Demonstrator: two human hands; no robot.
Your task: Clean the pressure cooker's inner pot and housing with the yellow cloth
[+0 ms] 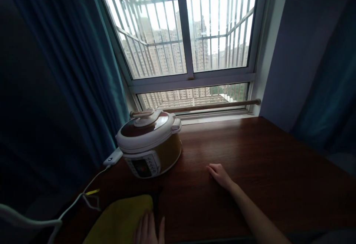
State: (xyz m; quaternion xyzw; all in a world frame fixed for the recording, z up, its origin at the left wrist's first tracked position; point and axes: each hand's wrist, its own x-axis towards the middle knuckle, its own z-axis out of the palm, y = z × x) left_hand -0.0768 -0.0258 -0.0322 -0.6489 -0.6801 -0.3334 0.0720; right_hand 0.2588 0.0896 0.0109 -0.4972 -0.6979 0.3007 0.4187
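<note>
My left hand (147, 230) lies at the bottom edge of the view with its fingers stretched out flat and the thumb apart. Its fingers rest on a yellow cloth-like pad (119, 218) with a dark border, whose near part is cut off by the frame. On the brown wooden table (250, 155), my right hand (220, 175) rests in a loose fist, and nothing shows in it. An electric pressure cooker (167, 151) with a white lid, gold body and front control panel stands upright to the left of my right hand, apart from it. Its lid is on.
A white power strip (113, 157) lies left of the cooker, its white cable (72, 204) running toward the lower left. A yellow tag or strip (92, 192) is beside the cable. Behind the table is a barred window (189, 43), flanked by blue curtains (83, 69).
</note>
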